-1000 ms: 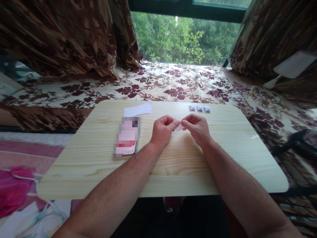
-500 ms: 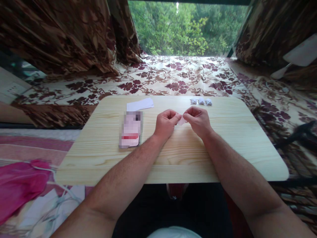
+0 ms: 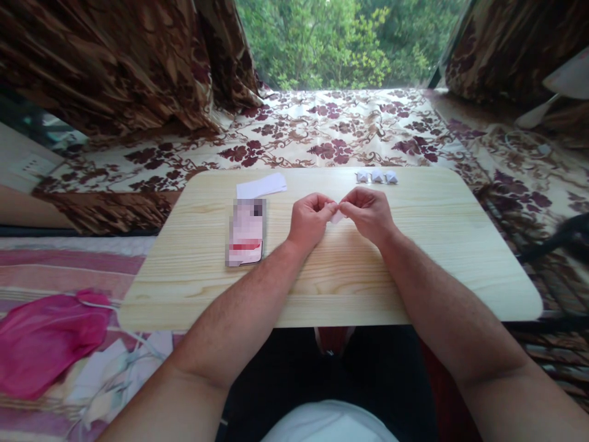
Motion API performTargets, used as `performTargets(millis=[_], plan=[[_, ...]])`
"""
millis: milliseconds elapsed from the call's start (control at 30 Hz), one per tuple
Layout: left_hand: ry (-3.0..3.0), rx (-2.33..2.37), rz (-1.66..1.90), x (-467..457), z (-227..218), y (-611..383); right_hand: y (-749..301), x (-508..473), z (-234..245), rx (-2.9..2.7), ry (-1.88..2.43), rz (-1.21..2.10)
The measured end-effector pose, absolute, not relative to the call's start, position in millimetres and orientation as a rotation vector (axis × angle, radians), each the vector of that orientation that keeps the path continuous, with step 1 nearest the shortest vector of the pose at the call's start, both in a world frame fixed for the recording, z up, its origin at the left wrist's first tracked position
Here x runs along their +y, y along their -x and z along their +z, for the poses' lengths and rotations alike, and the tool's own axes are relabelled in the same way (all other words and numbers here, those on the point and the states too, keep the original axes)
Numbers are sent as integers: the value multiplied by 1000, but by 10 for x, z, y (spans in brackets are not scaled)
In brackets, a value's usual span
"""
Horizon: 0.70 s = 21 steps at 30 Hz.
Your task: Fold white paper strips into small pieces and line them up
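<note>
A small white piece of paper (image 3: 337,217) is pinched between both my hands above the middle of the table. My left hand (image 3: 310,218) grips its left side with thumb and fingers closed. From the right, my right hand (image 3: 369,212) pinches the other side, its thumb near my left fingertips. My fingers hide much of the paper, so its folds cannot be made out. Beyond my right hand, three small folded white paper pieces (image 3: 377,177) with raised, pointed tops stand in a row. White paper strips (image 3: 261,185) lie at the back left.
On the light wooden table (image 3: 340,294), a pink phone (image 3: 246,236), partly blurred out, lies left of my left forearm. Behind is a ledge with flowered cloth (image 3: 331,129). Pink fabric (image 3: 55,337), cables and papers lie at the lower left. A white lamp (image 3: 568,80) stands at the right.
The camera view has tilted slightly down, so the table sits higher in the picture. Both hands keep hold of the paper with only slight finger movement.
</note>
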<state>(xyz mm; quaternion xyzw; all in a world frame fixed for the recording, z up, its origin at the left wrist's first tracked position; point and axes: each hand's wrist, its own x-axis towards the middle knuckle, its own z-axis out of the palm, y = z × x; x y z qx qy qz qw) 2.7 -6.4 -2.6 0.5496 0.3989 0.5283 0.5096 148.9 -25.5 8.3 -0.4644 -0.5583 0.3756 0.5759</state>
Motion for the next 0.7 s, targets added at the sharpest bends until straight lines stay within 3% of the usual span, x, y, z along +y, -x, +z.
performTargets(millis=[700], plan=[[-1033, 903, 1347, -17, 7, -21, -1489, -252, 131, -1271, 1192, 1091]])
